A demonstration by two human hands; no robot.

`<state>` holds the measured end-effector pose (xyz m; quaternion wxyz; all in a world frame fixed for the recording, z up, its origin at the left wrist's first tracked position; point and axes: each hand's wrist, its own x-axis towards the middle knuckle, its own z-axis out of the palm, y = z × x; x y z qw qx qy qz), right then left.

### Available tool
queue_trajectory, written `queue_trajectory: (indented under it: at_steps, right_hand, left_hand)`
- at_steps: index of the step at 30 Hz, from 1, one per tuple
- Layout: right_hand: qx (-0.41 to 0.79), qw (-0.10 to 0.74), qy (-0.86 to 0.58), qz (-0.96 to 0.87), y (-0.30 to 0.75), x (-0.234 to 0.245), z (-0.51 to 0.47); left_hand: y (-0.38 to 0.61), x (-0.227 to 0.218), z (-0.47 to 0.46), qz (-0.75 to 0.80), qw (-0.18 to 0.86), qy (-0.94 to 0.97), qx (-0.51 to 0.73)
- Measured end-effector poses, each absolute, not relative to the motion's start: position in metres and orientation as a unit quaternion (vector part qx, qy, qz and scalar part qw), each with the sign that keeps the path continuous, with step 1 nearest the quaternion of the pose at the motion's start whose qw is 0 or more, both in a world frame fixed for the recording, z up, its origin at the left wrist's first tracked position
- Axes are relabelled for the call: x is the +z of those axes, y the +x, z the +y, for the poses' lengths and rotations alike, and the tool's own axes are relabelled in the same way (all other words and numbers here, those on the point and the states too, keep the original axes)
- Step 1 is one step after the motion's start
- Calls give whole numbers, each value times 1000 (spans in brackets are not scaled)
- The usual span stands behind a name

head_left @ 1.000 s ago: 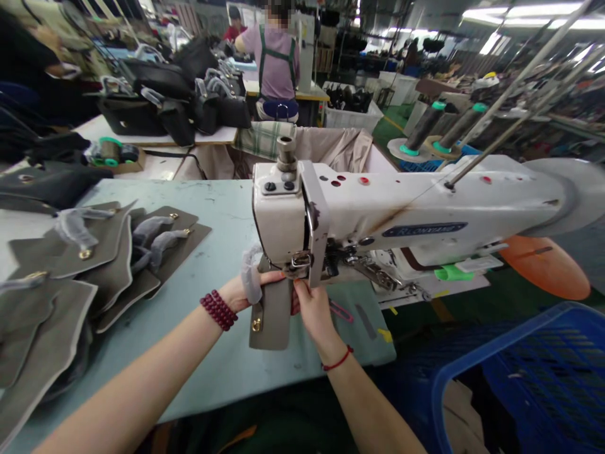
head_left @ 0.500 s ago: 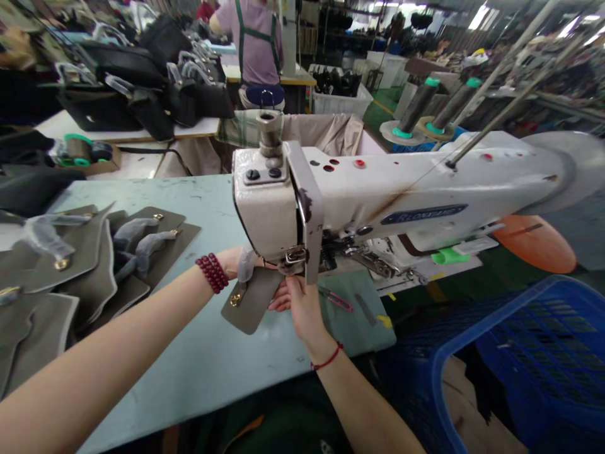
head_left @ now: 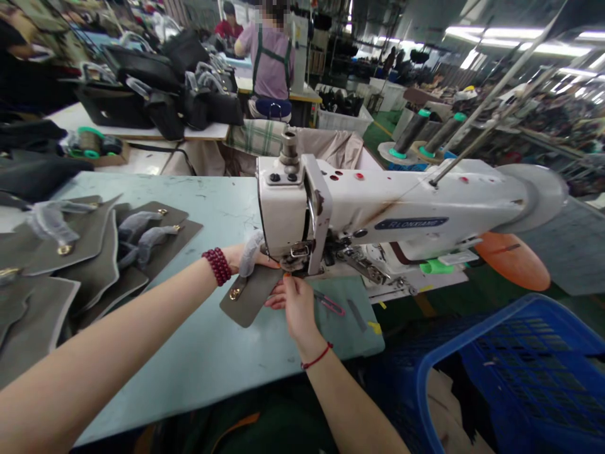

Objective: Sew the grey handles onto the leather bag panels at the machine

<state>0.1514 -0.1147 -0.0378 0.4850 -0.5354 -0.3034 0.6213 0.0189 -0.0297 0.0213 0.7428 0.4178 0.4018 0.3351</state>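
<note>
1. Grey flap [head_left: 248, 297] lies on the counter [head_left: 212, 202] beneath the sewing machine [head_left: 378, 208] head, trailing toward 7 o'clock.
2. Left hand [head_left: 243, 255] fingers grasp its upper edge; right hand [head_left: 293, 304] fingers pinch its 3 o'clock edge.
3. Grey panels [head_left: 94, 252] sit stacked at 9 o'clock.

A flap [head_left: 248, 296] lies on the table [head_left: 212, 366] under the head of a sewing machine [head_left: 378, 208], with the left hand [head_left: 243, 255] at its far edge and the right hand [head_left: 293, 302] at its right. Stacked flaps [head_left: 85, 265] lie to the left, a crate [head_left: 520, 372] sits near right, and thread cones [head_left: 411, 132] stand behind the machine.
</note>
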Motion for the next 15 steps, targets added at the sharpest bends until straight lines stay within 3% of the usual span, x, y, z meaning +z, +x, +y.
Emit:
queue_trajectory:
  at_steps: [3, 15]
  right_hand:
    - [618, 485, -540, -302, 150, -39, -114]
    - [631, 444, -530, -351, 150, -40, -120]
  left_hand:
    - [21, 26, -27, 389, 761, 440, 275]
    - [14, 19, -10, 442, 760, 386, 280]
